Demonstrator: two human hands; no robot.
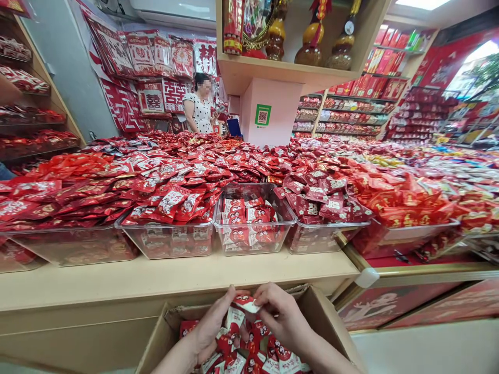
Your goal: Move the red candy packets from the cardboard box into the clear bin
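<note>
Over an open cardboard box (327,317) my two hands meet at a small red and white candy packet (246,303). My left hand (212,324) is closed on the packet's left side, with its thumb near the top. From the other side, my right hand (281,314) pinches the packet's right end between thumb and fingers. Below them, many loose red and white packets (253,337) lie in the box. Straight ahead on the counter stands a clear plastic bin (253,241), partly filled with similar packets set in rows.
A pale counter ledge (187,280) runs between the box and the bins. Heaped bins of red packets (167,205) and maroon packets (323,197) flank the middle bin. A pink pillar (268,124) rises behind, under a wooden shelf (261,70). A person (200,106) stands at the back.
</note>
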